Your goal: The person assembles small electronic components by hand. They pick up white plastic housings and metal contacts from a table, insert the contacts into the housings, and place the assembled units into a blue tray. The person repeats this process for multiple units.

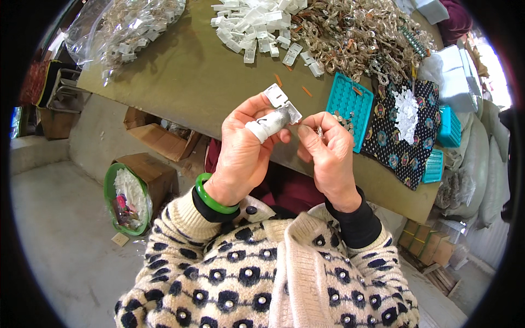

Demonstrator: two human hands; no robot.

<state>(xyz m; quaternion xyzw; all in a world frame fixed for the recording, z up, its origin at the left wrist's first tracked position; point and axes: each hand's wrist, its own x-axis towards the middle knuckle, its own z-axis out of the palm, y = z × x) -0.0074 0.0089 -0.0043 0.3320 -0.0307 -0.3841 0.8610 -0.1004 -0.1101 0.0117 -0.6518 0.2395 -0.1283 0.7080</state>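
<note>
"See any words or numbers to read?"

"No. Can't read a single one anywhere."

"Check left of the teal tray (346, 87), on the white tube (269, 126)?"

"Shows a dark curved stroke and a grey smudge. Can't be made out as a letter or a number."

"And on the patterned cloth (385, 153), to the right of the tray?"

"Bears round, coloured motifs. Too small to tell any writing among them."

"On the brown cartons (425, 243), below and to the right of the tray?"

"Bear coloured bands. Too small to read anything there."

"On the pale sacks (495, 164), well right of the tray?"

"Nothing legible."
</note>
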